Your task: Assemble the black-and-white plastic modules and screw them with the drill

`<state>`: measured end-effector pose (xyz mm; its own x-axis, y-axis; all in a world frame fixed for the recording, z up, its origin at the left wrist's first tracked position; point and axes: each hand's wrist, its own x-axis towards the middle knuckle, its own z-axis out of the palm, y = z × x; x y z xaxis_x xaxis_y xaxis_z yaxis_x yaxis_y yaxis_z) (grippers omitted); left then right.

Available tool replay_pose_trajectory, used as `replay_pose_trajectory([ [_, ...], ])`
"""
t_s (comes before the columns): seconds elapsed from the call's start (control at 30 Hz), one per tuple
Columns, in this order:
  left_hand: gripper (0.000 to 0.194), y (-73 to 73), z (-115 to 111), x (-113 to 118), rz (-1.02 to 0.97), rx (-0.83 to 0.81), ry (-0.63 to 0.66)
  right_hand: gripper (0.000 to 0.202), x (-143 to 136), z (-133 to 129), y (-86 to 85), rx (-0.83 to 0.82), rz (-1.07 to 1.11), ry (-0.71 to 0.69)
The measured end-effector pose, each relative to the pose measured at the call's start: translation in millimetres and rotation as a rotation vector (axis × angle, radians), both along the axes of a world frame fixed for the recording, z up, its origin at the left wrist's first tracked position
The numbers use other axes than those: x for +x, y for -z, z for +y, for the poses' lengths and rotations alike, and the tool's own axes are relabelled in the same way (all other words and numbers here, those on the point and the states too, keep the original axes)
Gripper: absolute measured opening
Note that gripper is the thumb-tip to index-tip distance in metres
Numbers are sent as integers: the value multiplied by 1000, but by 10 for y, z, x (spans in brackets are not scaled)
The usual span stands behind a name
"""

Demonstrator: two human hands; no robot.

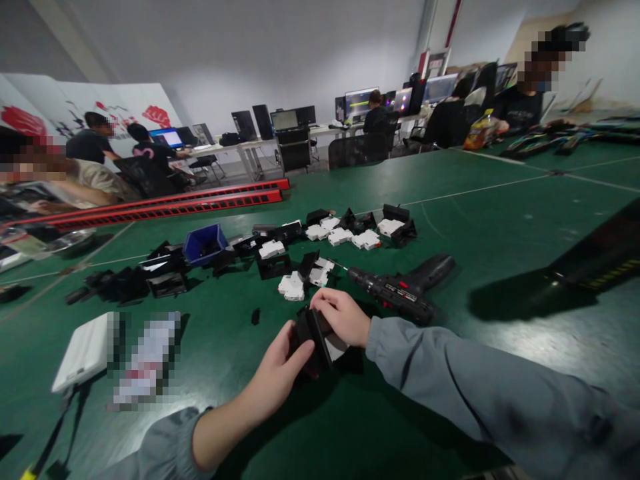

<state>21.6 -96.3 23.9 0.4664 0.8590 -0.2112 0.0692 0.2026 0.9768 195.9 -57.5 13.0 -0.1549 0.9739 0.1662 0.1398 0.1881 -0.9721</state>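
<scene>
Over the green table (430, 400), a black plastic part (320, 340) with a white piece (336, 347) in it is between my hands. My left hand (280, 363) grips its left side, thumb across the near face. My right hand (345, 317) is bent over its top right, fingers pressed together at the upper edge. A black power drill (400, 287) lies just beyond my right hand, its bit pointing left. White modules (291, 285) and black housings (273, 267) are scattered beyond my hands.
A blue bin (205, 245) stands among black parts at the left. A white power bank (85, 352) with a cable and a blurred flat object (147, 360) lie near left. Long red rails (200, 201) cross the back left. Several people sit beyond.
</scene>
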Motion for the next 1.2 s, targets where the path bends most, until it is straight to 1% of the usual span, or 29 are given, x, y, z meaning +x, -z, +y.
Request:
replay_pose_trajectory([
  [0.1, 34, -23, 16, -3, -6, 19, 43, 16, -11, 36, 4, -32, 112, 48],
  [0.23, 37, -33, 36, 19, -38, 27, 39, 17, 1, 46, -18, 3, 154, 176],
  [0.3, 35, -24, 39, 30, -49, 29, 42, 17, 3, 31, -26, 23, 161, 199],
  [0.43, 29, -1, 34, 30, -65, 25, 52, 25, -61, -88, -56, 47, 197, 224],
  [0.53, 30, 5, 50, 11, -97, 31, 20, 31, -151, -221, -92, 74, 280, 228],
  [0.6, 33, 1, 70, -10, -168, -19, -10, 30, -190, -273, -100, 70, 346, 216],
  [0.67, 35, -13, 86, -38, -282, -146, -18, 30, -191, -262, -79, 49, 420, 209],
  [0.73, 32, -32, 82, -72, -402, -316, 19, 33, -153, -191, -35, 26, 468, 184],
  [0.8, 25, -44, 54, -111, -497, -492, 108, 36, -98, -96, 15, 1, 474, 116],
  [0.87, 24, -40, 14, -149, -553, -652, 220, 38, -60, -13, 50, -45, 453, 16],
  [0.93, 29, -16, -22, -178, -577, -772, 302, 41, -66, 45, 61, -108, 440, -108],
  [1.07, 36, 53, -40, -191, -546, -926, 358, 48, -204, 163, 43, -303, 464, -331],
  [1.13, 40, 70, -31, -172, -519, -956, 362, 49, -285, 275, 43, -389, 486, -367],
  [1.2, 43, 61, -22, -143, -519, -951, 346, 47, -349, 429, 57, -394, 504, -342],
])
